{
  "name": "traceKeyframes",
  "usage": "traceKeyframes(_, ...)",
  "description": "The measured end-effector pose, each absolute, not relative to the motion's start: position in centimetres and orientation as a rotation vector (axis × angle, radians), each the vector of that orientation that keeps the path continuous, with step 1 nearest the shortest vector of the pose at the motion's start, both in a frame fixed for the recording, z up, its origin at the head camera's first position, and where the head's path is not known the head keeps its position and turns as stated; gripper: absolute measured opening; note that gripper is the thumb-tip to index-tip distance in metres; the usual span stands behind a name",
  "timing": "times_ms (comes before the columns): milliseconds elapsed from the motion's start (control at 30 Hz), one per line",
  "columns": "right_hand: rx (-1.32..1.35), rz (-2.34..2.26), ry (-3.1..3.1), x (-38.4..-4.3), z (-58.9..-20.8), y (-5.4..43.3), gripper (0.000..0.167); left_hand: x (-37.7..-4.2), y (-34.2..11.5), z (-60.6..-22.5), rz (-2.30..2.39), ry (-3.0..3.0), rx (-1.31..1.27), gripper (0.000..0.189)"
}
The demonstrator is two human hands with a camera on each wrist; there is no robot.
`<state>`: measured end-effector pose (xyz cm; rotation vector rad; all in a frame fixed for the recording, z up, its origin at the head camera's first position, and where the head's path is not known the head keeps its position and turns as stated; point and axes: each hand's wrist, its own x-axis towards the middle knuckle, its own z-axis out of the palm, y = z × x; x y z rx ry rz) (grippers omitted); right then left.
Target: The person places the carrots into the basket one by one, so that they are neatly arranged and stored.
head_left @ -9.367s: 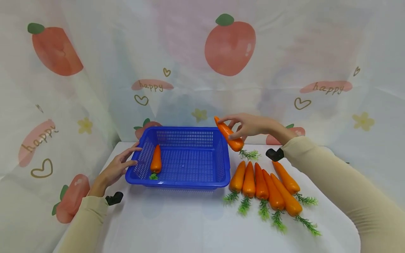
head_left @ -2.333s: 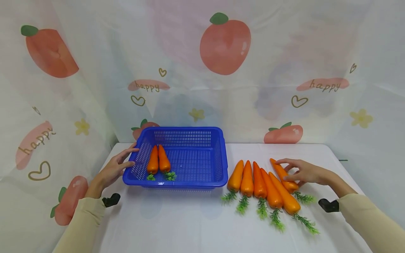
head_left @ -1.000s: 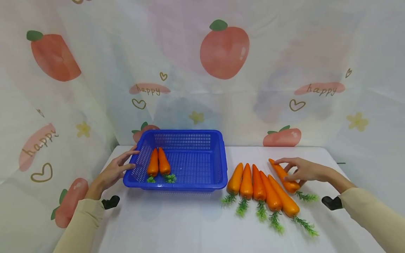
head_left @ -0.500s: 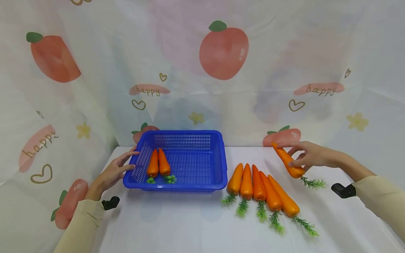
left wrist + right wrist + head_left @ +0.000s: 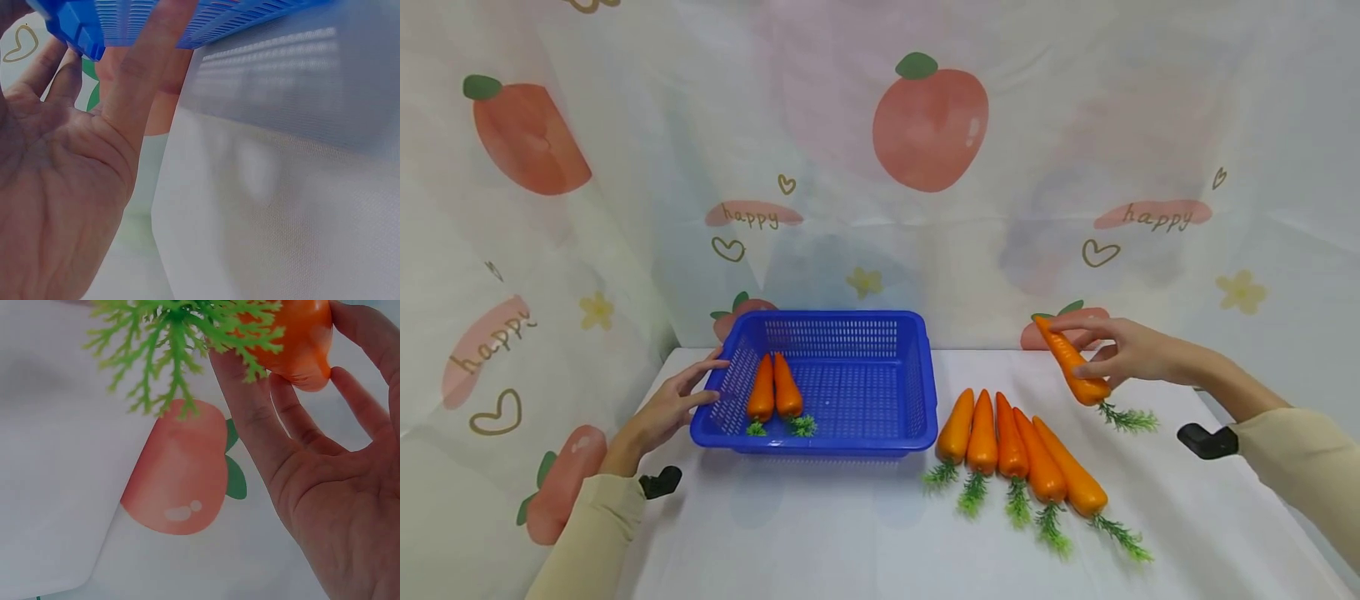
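My right hand (image 5: 1135, 354) pinches a carrot (image 5: 1078, 371) above the table's right side, its tip pointing up and left and its green top (image 5: 1127, 418) hanging to the right. In the right wrist view, the thumb and fingers are around the orange carrot (image 5: 300, 344), with its leafy top (image 5: 181, 344) in front. My left hand (image 5: 662, 408) rests its fairly straight fingers and thumb on the left rim of a blue plastic basket (image 5: 835, 442). In the left wrist view, the thumb (image 5: 134, 87) lies against the basket side. Two carrots (image 5: 762, 390) lie in the basket's left part.
Several carrots (image 5: 1013, 442) lie side by side on the white table (image 5: 820, 533), right of the basket, green tops toward the front. A printed cloth (image 5: 970, 275) hangs behind and at the left. A black wrist camera (image 5: 1207, 442) sits by the right sleeve.
A second carrot has come to lie in the basket. My right hand has lifted another carrot off the table, up and then slightly left. The left hand has stayed at the basket rim.
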<state>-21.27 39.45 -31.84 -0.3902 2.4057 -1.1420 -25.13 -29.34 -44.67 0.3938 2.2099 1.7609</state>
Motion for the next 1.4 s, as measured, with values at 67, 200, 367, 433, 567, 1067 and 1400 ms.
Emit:
traceKeyframes(67,-0.418,-1.143,2.407,-21.6,-31.6,39.0,0.073,-25.1,-29.4,-44.7,1.759,2.214,0.393,0.057)
traceKeyframes(200,-0.473,-1.110,2.411,-22.5,-31.0,38.0,0.071,-25.1,-29.4,-44.7,1.760,2.210,0.389,0.058)
traceKeyframes(367,-0.508,-1.023,2.452,-23.6,-30.0,36.0,0.072,-25.0,-29.4,-44.9,1.763,2.209,0.379,0.058)
traceKeyframes(433,-0.524,-0.998,2.468,-24.0,-29.5,35.1,0.071,-25.0,-29.5,-45.0,1.765,2.207,0.378,0.058)
traceKeyframes(567,-0.554,-0.955,2.490,-24.9,-28.8,33.3,0.071,-25.2,-29.4,-45.0,1.763,2.206,0.389,0.057)
traceKeyframes(1067,-0.647,-0.935,2.395,-28.5,-28.7,23.8,0.071,-25.5,-29.6,-45.0,1.748,2.234,0.396,0.058)
traceKeyframes(1400,-0.726,-0.966,2.286,-31.3,-30.5,17.4,0.070,-25.6,-29.5,-45.0,1.753,2.228,0.388,0.057)
